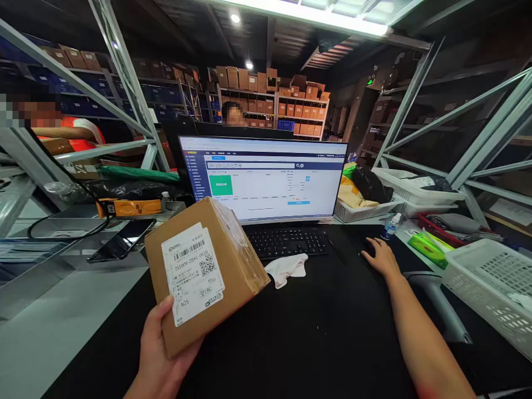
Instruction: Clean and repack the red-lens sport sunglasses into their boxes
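My left hand [160, 354] grips a taped brown cardboard box [233, 260] from below, tilted so its white shipping label [192, 272] with barcode and QR code faces me. My right hand [380, 256] rests palm down, fingers curved, over a dark computer mouse [368, 247] on the black desk mat [316, 327]. In front stand a lit monitor [266, 177] and a black keyboard [286, 241]. A crumpled white cloth [287, 268] lies below the keyboard.
A phone [122, 239] lies at the left. White baskets [490, 288] stand at the right, one holding a black bag [369, 184] and yellow parcels. A handheld scanner [436, 299] sits by my right forearm. Other people work behind the monitor and at far left. Shelving holds several boxes.
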`<state>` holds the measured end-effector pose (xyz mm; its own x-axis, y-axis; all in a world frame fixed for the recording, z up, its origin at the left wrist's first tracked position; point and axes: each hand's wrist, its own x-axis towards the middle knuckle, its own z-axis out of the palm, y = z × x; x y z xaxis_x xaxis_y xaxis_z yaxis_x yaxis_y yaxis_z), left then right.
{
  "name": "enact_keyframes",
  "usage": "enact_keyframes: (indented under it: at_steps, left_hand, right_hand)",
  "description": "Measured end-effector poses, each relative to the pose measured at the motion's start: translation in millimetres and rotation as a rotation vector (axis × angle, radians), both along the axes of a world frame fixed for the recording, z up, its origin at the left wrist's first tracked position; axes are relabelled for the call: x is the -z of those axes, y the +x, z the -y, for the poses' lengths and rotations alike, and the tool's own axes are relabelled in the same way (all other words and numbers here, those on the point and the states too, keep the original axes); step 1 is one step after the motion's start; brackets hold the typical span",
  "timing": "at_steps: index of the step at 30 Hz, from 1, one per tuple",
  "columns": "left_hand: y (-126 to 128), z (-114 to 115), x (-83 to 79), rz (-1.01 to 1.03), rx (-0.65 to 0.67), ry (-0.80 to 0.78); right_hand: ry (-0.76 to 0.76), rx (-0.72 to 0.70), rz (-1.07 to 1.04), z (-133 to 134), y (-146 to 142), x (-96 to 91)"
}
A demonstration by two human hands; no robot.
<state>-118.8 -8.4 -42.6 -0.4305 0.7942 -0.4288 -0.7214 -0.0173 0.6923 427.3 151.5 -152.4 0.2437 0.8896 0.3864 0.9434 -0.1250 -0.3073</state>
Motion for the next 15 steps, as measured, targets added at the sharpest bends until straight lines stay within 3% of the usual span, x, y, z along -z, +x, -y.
enact_keyframes:
  at_steps: [5, 10, 15]
  left_hand:
    - [3, 3, 1.2, -0.065, -0.025, -0.059]
    - [4, 4, -1.1, -0.103, -0.033, -0.092]
    - [2, 3, 0.8, -0.091, 0.002, -0.056]
  right_hand:
    - [-0.003, 0.093, 0.076, -4, 13, 17.9]
    - [0.019, 0.209, 0.103, -5, 19, 23.1]
    - [0.015, 0.227, 0.122, -5, 19, 25.4]
